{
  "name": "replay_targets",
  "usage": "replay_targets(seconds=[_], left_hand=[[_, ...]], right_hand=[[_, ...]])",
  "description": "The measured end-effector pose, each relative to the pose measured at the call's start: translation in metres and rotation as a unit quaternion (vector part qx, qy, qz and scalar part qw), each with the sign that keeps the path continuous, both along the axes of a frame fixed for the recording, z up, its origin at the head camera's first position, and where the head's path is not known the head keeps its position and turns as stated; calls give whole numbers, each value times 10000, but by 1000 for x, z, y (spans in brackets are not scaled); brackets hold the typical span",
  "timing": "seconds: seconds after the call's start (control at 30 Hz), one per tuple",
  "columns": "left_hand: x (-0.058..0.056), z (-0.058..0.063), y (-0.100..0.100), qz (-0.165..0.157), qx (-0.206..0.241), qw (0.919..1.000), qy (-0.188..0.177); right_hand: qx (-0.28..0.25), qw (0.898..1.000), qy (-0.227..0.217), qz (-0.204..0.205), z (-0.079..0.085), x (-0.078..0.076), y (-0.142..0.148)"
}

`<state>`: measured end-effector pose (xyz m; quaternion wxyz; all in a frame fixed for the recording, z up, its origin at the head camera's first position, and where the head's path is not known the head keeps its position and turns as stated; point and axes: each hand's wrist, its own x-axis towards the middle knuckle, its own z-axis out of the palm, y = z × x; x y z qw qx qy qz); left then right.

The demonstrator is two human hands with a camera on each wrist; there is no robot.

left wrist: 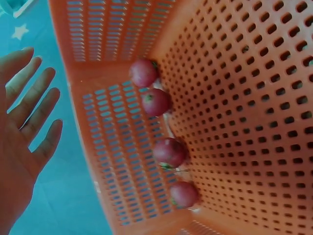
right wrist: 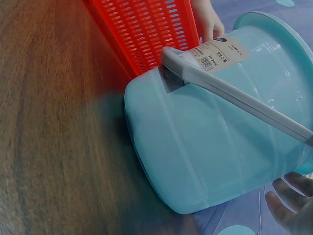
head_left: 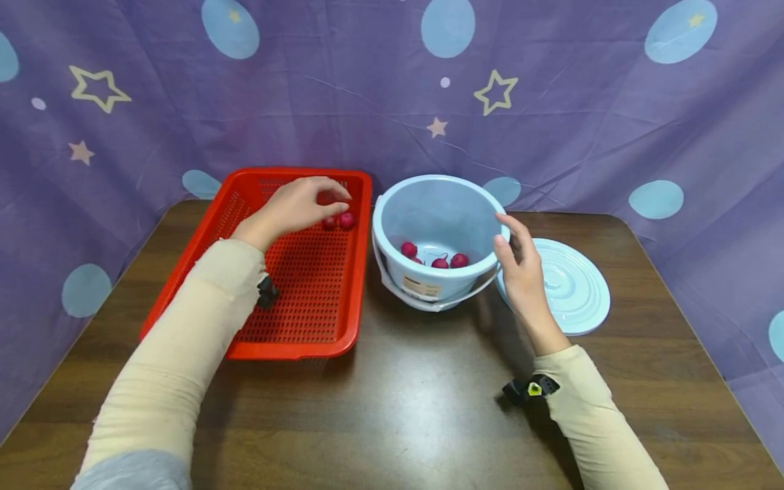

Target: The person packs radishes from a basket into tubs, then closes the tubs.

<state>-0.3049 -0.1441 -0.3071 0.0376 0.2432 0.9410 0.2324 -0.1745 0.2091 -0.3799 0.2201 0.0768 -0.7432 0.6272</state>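
Observation:
My left hand [head_left: 300, 205] hovers over the far right part of a red plastic basket [head_left: 356, 299], its fingers spread and slightly bent, holding nothing. Below it, several red radishes [head_left: 346, 220] lie along the basket's side; the left wrist view shows them in a row, one of them a radish [left wrist: 170, 151] with a bit of green stem. A light blue bucket [head_left: 437, 182] stands to the right with several radishes [head_left: 459, 260] on its bottom. Beside the bucket's right rim is my right hand [head_left: 524, 272], fingers loosely bent; whether they touch the rim I cannot tell.
A round light blue lid [head_left: 566, 292] lies on the brown wooden table [head_left: 429, 395], right of the bucket. The bucket's white handle [head_left: 437, 306] hangs down at its front. A purple patterned cloth [head_left: 367, 82] hangs behind the table.

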Motion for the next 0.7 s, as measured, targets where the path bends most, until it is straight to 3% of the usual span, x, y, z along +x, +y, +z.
replay_targets(seconds=[0.37,0.7], left_hand=[[-29,-35,-3,354,-357,9981,-350],[-38,-59,5,383,-497,9973,-391]], right_hand=[[-68,9999,1,91,1,-2,0],[-102,9999,-33,80,0,-2,2]])
